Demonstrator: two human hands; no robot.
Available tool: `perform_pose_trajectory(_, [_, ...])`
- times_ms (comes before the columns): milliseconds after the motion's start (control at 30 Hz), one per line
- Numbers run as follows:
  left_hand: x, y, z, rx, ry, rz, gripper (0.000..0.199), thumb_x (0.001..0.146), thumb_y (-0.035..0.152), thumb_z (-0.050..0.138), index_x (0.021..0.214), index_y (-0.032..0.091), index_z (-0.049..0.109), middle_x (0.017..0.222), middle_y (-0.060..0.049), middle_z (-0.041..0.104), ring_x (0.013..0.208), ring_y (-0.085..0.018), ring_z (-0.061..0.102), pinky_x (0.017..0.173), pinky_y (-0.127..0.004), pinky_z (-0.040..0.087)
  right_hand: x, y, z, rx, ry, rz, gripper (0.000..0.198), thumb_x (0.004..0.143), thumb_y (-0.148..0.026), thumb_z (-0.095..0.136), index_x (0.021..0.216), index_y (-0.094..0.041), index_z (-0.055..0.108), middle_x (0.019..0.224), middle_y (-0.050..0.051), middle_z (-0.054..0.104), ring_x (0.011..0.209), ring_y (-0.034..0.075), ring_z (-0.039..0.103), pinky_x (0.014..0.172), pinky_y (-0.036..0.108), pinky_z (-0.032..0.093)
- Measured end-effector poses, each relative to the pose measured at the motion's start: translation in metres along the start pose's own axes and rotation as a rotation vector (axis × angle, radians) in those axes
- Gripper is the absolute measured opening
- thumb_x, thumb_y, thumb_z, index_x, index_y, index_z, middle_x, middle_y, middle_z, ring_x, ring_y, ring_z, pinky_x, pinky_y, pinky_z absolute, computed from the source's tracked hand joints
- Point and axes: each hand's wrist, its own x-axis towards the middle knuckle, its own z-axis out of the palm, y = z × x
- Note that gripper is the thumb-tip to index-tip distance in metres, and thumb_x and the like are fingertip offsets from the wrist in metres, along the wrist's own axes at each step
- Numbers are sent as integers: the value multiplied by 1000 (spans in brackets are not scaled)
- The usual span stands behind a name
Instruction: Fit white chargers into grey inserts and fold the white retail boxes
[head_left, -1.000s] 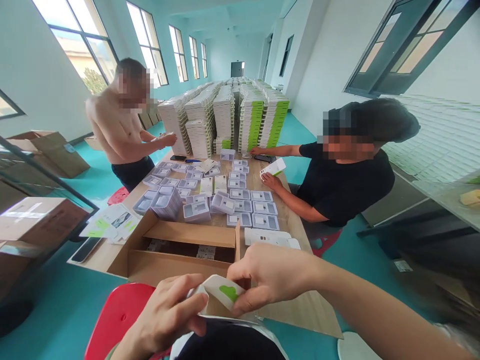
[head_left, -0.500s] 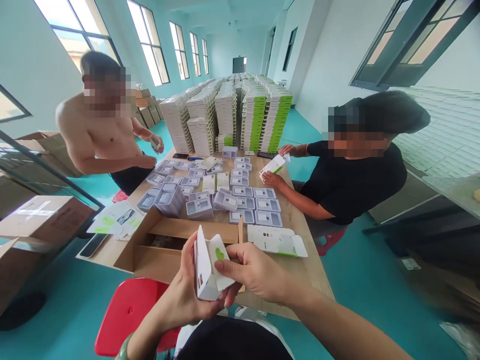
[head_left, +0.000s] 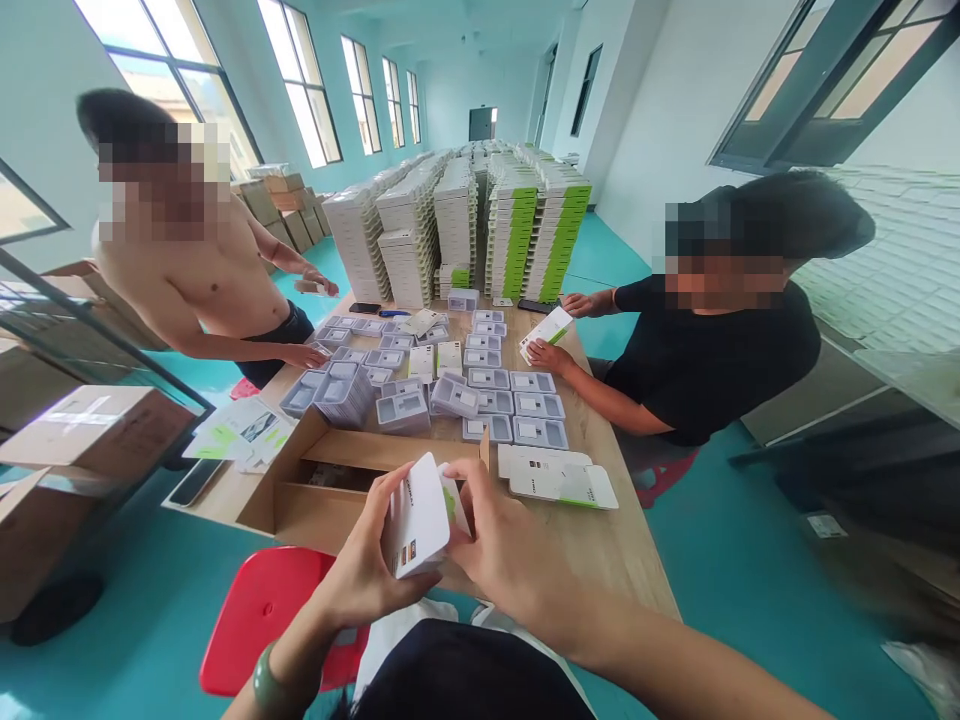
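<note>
A small white cardboard box (head_left: 415,522) with a green mark on one end is held up in front of me, above the near edge of the table. My left hand (head_left: 365,560) wraps round its left side and underside. The fingers of my right hand (head_left: 499,535) are bent against the box's right end, at the flap with the green print. Part of that end is hidden behind my fingers. Just beyond my hands lies an open brown carton (head_left: 300,515). Flat white box blanks (head_left: 559,480) rest on the table to the right of it.
Several plastic trays (head_left: 536,405) and a tray stack (head_left: 343,395) cover the table. Tall stacks of white and green boxes (head_left: 409,265) stand behind. One co-worker (head_left: 217,285) is at the left, another (head_left: 720,360) at the right with a box. A red stool (head_left: 259,620) stands near left.
The box has turned so its printed side faces me more, and my right fingers have shifted up along its end. The left co-worker's hand has come down to the trays.
</note>
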Motion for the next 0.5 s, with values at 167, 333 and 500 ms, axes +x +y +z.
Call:
perform_pose_trajectory(167, [-2,-1,-4,-246,-103,-160,97,67,19,81,150,27,32,144,-12,47,130,-34,50,107,-46,45,1,21,3,-171,126,-531,9,98,-28,65,96,-22,71,116,9,69,105,25,65,98,44,48])
perform_pose_trajectory(333, [-12,-3,1,-484,-239,-195,99,59,19,85,147,29,40,148,-9,53,142,-35,44,118,-48,34,10,39,-4,-107,-77,-1052,35,106,-43,48,91,-19,69,89,3,76,98,18,66,101,34,46])
perform_pose_trajectory(500, [-17,-7,12,-512,-292,-175,102,53,14,84,147,27,45,150,-9,54,145,-38,41,122,-52,28,15,39,-11,-238,-145,-1242,38,106,-39,48,78,-20,66,75,2,71,76,18,61,83,33,48])
